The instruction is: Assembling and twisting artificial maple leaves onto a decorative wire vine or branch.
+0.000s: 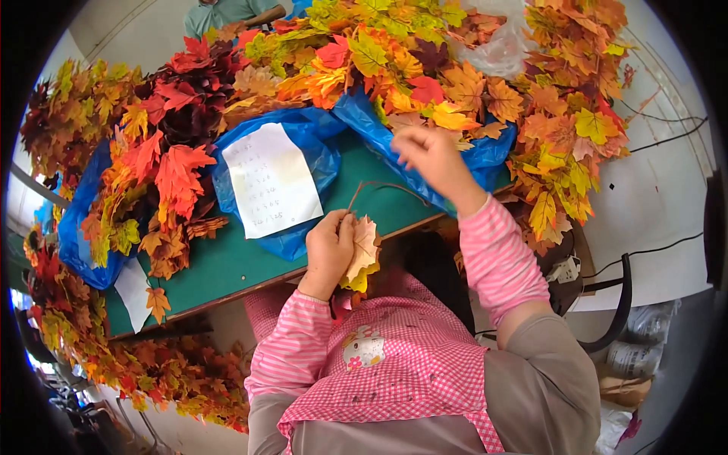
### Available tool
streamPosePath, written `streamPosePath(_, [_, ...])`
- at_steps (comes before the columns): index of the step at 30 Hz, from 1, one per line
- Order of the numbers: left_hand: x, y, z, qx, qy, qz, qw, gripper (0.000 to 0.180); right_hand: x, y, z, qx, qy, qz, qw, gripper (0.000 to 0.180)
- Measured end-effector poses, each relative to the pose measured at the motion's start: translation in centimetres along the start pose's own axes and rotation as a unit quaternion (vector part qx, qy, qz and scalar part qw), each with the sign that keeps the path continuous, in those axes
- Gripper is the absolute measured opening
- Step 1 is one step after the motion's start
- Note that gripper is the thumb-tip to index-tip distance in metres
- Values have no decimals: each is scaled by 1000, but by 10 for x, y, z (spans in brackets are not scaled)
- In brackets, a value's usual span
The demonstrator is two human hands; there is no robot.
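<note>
My left hand [331, 244] is closed round a small bunch of artificial maple leaves [362, 246], beige on top with yellow beneath, just off the table's front edge. From its fingers a thin brown stem [381, 184] rises and bends over to the right, towards my right wrist. Higher up and to the right, my right hand [436, 161] hangs over a blue plastic bag [369, 121], its fingers curled together beside the leaf heap. Anything between those fingers is too small or blurred to make out.
Heaps of orange, red and yellow artificial leaves [455, 87] ring the green table [220, 265]. A handwritten paper sheet [271, 178] lies on blue plastic. Leaf sprays [182, 371] also hang at lower left. A person in a green shirt [227, 17] is across the table. A black curved chair arm [623, 303] stands right.
</note>
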State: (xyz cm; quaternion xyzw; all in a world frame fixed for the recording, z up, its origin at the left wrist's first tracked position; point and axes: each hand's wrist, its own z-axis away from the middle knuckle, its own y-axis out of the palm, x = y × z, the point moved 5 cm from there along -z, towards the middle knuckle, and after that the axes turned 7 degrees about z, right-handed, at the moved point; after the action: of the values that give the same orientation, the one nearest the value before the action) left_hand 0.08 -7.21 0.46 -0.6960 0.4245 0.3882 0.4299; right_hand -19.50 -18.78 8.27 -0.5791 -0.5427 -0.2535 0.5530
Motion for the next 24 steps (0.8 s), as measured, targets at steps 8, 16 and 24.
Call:
streamPosePath(8, [5, 0, 5, 8, 13, -1, 1000, 10, -1, -27, -100, -307, -252, 311, 864, 23])
streamPosePath(16, [-3, -2, 6, 21, 21, -20, 999, 9, -26, -7, -92, -129, -180, 271, 937, 21])
streamPosePath(24, [-4, 0, 6, 23, 47, -49, 997, 10, 26, -127, -101, -310, -193, 412, 835, 20])
